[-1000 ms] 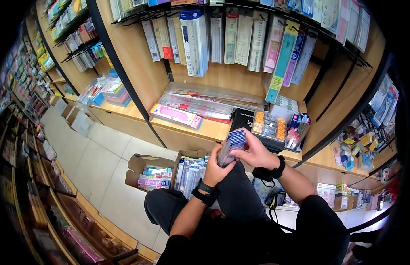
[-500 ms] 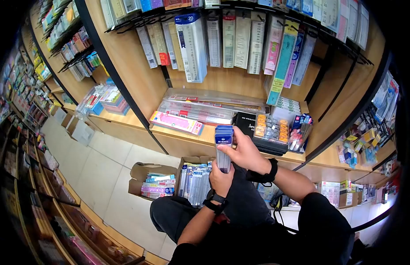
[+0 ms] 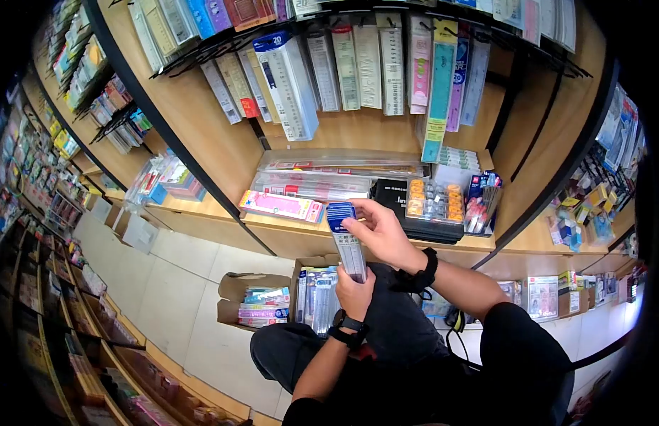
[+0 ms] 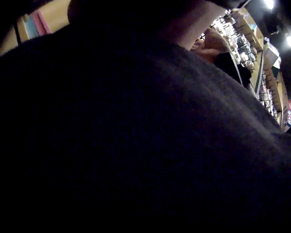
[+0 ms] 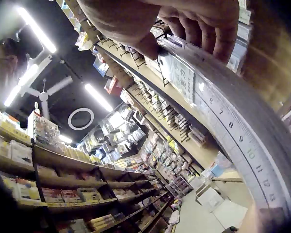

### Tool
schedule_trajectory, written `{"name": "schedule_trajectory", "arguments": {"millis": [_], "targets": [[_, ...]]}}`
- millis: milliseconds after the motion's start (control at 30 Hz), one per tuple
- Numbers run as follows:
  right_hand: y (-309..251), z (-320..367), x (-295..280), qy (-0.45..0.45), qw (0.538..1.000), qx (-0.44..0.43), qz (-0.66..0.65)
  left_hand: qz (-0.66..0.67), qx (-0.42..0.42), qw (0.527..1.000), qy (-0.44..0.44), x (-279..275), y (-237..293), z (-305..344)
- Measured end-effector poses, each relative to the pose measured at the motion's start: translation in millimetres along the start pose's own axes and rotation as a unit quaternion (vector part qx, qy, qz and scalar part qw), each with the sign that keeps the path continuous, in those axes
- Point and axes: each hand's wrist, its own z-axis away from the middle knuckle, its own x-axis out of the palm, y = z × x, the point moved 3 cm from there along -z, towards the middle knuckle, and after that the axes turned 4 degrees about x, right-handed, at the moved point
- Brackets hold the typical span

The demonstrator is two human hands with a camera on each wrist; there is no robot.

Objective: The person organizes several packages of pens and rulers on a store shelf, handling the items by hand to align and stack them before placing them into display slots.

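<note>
A stack of clear packaged rulers (image 3: 350, 254) with blue header cards is held between my two hands, above my knee. My left hand (image 3: 355, 292) grips the lower end of the stack. At the top, my right hand (image 3: 386, 238) pinches it by the header cards, thumb on the front and fingers behind. In the right wrist view, the ruler stack (image 5: 247, 150) shows its printed scale edge-on, and the right hand's fingers (image 5: 182, 24) curl at its upper end. Dark cloth (image 4: 136, 136) fills most of the left wrist view, so the left hand's fingers are hidden there.
Packaged rulers (image 3: 287, 92) hang on hooks ahead. On the shelf below lie a pink ruler pack (image 3: 283, 206), long clear packs (image 3: 322, 186) and a black display box (image 3: 432, 228). Two open cartons of packaged stationery, one a left carton (image 3: 233, 287), stand on the floor (image 3: 176, 280).
The ruler stack has swung from a slant to nearly upright, its header cards now further left and facing me. Both hands keep hold of it. The head view has shifted slightly.
</note>
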Motion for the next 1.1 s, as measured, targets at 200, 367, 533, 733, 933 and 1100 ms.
{"name": "schedule_trajectory", "arguments": {"millis": [200,367,533,733,933,1100], "targets": [[0,0,-2,-0.027,0.999,-0.016,0.028,0.012,-0.02,1.0,-0.017,-4,-2,4],[21,11,6,-0.113,0.992,0.015,0.059,0.013,0.001,1.0,-0.009,0,-20,7],[20,3,4,-0.101,0.985,0.001,0.137,0.072,0.049,0.996,-0.027,-6,10,-12],[-20,-41,0,-0.023,0.991,-0.082,0.099,0.089,0.106,0.989,-0.05,-15,41,-73],[-53,-95,5,-0.008,0.987,-0.136,0.081,0.133,0.079,0.985,-0.08,-29,87,-141],[-55,-121,6,0.0,0.992,-0.105,0.071,0.157,0.146,0.971,-0.11,-24,110,-167]]}}
